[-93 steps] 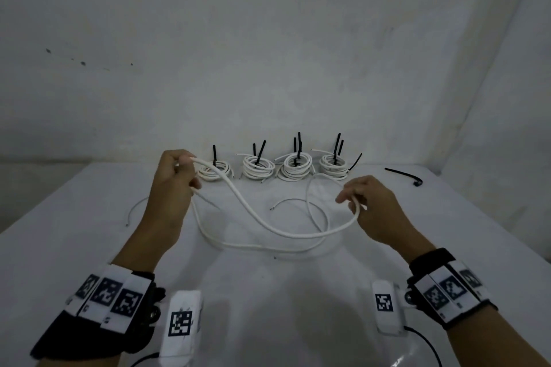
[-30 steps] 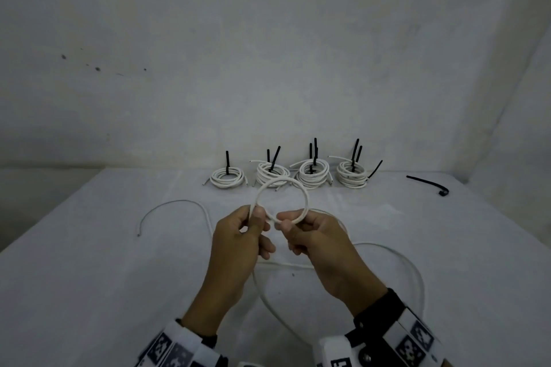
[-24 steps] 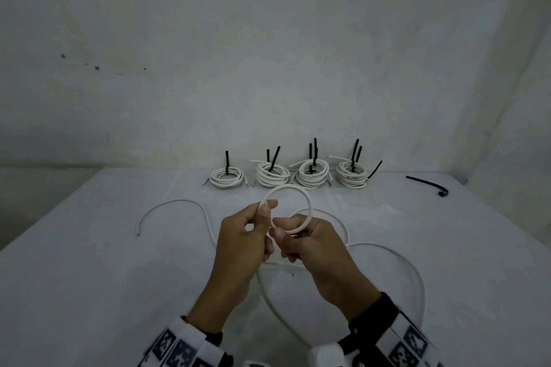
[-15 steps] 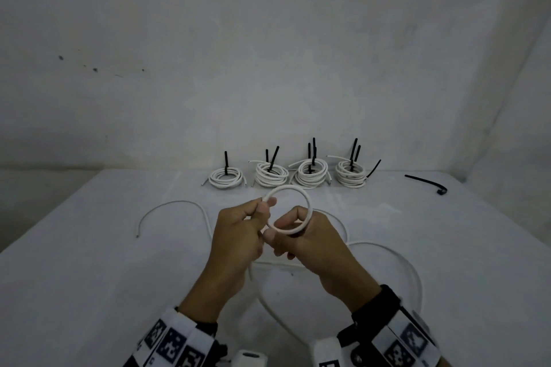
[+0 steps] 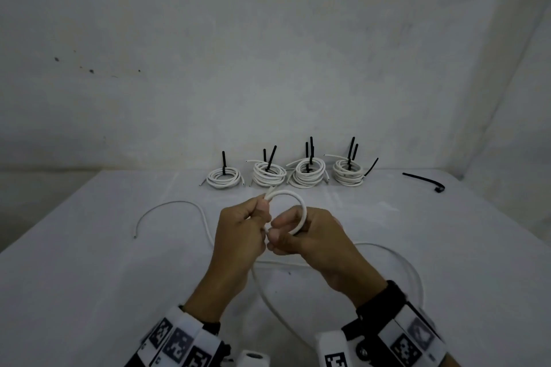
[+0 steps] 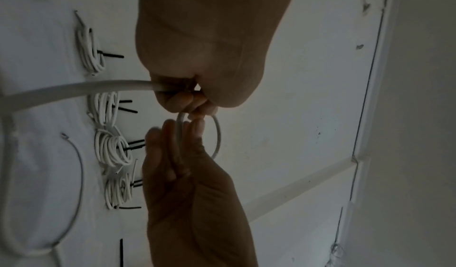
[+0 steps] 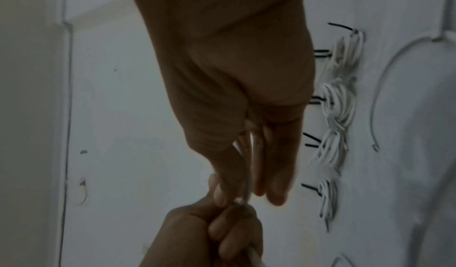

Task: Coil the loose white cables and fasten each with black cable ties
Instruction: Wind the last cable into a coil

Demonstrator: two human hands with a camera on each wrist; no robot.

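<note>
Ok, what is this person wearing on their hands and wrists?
The left hand and right hand are bare, with no gloves. Each wrist carries a black strap with white square-patterned marker tags, plus a white camera unit, also tagged, on the inner side.

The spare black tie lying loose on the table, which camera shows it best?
Head view: the spare tie lies whole and unobstructed at far right, past the four coils. Left wrist shows only a dim black strip at the bottom; right wrist doesn't show it.
</note>
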